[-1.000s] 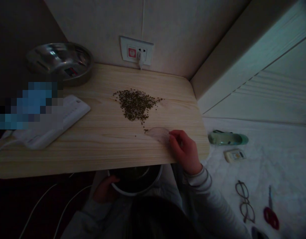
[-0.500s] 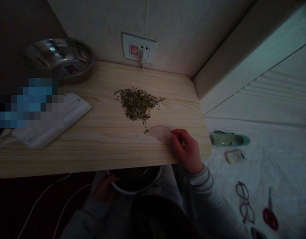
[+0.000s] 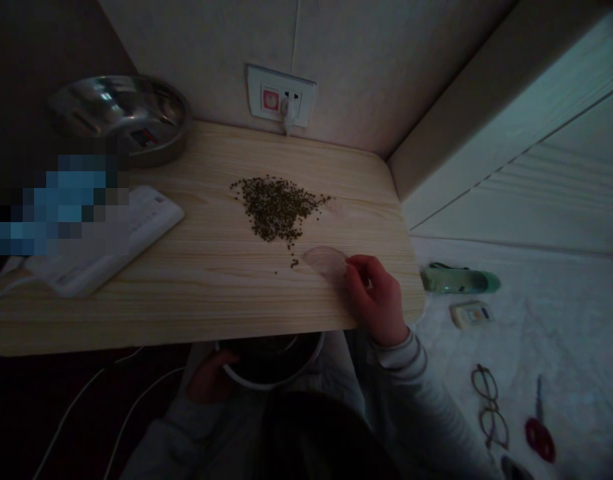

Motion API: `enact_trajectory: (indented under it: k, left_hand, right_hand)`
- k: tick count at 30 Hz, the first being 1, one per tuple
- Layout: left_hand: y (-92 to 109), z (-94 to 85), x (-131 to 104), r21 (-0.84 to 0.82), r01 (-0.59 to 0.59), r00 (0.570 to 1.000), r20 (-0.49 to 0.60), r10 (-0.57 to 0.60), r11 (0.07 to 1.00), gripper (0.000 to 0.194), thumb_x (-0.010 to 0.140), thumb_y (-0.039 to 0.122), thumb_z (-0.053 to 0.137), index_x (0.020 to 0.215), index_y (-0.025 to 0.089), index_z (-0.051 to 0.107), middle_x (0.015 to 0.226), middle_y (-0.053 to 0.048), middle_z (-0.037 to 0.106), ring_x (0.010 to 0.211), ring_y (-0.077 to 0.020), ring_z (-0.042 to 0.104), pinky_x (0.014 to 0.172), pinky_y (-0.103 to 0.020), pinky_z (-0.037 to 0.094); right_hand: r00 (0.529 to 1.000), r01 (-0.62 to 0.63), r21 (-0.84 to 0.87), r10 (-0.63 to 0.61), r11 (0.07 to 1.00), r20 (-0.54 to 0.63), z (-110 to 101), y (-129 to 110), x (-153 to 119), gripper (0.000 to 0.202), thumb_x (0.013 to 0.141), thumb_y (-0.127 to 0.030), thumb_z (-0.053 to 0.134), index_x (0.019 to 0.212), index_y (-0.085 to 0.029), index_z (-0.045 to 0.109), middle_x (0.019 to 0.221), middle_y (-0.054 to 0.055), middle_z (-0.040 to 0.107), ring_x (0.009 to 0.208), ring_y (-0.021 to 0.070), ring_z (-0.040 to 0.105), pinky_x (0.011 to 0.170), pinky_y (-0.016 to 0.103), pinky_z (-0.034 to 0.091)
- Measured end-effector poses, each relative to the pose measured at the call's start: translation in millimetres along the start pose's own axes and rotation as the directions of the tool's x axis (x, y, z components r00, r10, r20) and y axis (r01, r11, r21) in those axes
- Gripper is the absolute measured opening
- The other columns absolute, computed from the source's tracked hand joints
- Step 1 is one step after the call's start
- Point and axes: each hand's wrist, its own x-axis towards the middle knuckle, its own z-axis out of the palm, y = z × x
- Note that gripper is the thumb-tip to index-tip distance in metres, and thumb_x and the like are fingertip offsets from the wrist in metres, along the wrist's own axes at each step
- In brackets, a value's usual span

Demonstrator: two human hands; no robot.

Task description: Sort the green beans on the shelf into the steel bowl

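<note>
My right hand (image 3: 376, 293) pinches the right end of a clear half-round protractor (image 3: 326, 261), just above or on the wooden tabletop (image 3: 211, 293); I cannot tell which. Left of the protractor's tip lie a few stray beans (image 3: 294, 263). Beyond them spreads a loose patch of small dark green beans (image 3: 276, 210), resembling mung beans. Below the table's front edge, my left hand (image 3: 211, 379) grips the left side of a dark pot (image 3: 266, 385) with a pale rim, held at my lap. The tabletop hides the pot's far part, and its contents are too dark to make out.
At the back left stands a steel bowl (image 3: 161, 150), with a white power strip (image 3: 151, 213) before it. A wall socket (image 3: 281, 100) holds a plug. On the white sheet to the right lie a green case (image 3: 459, 279), glasses (image 3: 489, 407) and red-handled scissors (image 3: 540, 440).
My right hand and the protractor have shifted slightly right and away from me, leaving a small gap to the stray beans. My left hand stays on the pot.
</note>
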Motion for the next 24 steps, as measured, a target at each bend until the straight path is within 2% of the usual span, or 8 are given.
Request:
enact_trajectory:
  k: [7, 11, 15, 19, 24]
  left_hand:
    - [1.8, 3.7, -4.0, 0.030, -0.013, 1.000, -0.006, 0.014, 0.999, 0.027, 0.049, 0.007, 0.052, 0.070, 0.016, 0.067, 0.080, -0.005, 0.070, 0.092, -0.0302, 0.057, 0.079, -0.042, 0.045]
    - [2.8, 3.6, -3.8, 0.050, 0.045, 0.999, -0.015, -0.044, 0.998, 0.031, 0.050, 0.007, 0.051, 0.074, 0.016, 0.067, 0.081, -0.006, 0.070, 0.093, -0.0311, 0.056, 0.078, -0.044, 0.045]
    - [1.2, 6.0, -5.0, 0.001, 0.000, 1.000, -0.013, 0.000, 1.000, 0.038, 0.050, 0.007, 0.050, 0.083, 0.017, 0.067, 0.083, -0.005, 0.070, 0.096, -0.0309, 0.055, 0.081, -0.044, 0.044]
    - [-0.4, 7.6, -5.9, -0.009, -0.032, 0.999, -0.024, 0.032, 0.999, 0.033, 0.050, 0.006, 0.050, 0.076, 0.016, 0.068, 0.081, -0.005, 0.070, 0.098, -0.0308, 0.053, 0.083, -0.043, 0.042]
    - [0.8, 2.7, -3.2, 0.008, -0.005, 1.000, -0.029, 0.005, 1.000, 0.024, 0.050, 0.007, 0.052, 0.067, 0.016, 0.068, 0.078, -0.005, 0.070, 0.097, -0.0303, 0.054, 0.083, -0.041, 0.043]
  right_hand:
    - [0.999, 0.021, -0.013, -0.021, 1.000, 0.034, 0.1, -2.1, -0.5, 0.013, 0.077, -0.024, 0.044, 0.086, -0.019, 0.051, 0.070, 0.001, 0.058, 0.060, 0.0112, 0.050, 0.056, 0.023, 0.041]
    - [1.000, 0.009, -0.008, -0.009, 1.000, 0.000, 0.3, -1.1, -0.8, 0.013, 0.077, -0.024, 0.044, 0.086, -0.019, 0.051, 0.070, 0.001, 0.058, 0.060, 0.0114, 0.051, 0.054, 0.023, 0.041]
    - [1.000, 0.008, -0.005, -0.008, 1.000, 0.000, -1.2, -2.5, -2.6, 0.012, 0.077, -0.024, 0.044, 0.086, -0.019, 0.051, 0.070, 0.001, 0.058, 0.059, 0.0111, 0.050, 0.052, 0.022, 0.041]
    - [1.000, 0.018, -0.014, -0.018, 1.000, 0.017, -0.3, -2.6, -3.9, 0.012, 0.077, -0.023, 0.045, 0.086, -0.019, 0.051, 0.070, 0.001, 0.058, 0.059, 0.0109, 0.050, 0.054, 0.022, 0.041]
    - [1.000, 0.000, -0.021, -0.001, 1.000, -0.025, 0.8, -0.1, -2.6, 0.012, 0.077, -0.024, 0.045, 0.086, -0.018, 0.051, 0.070, 0.001, 0.058, 0.059, 0.0109, 0.050, 0.054, 0.023, 0.041]
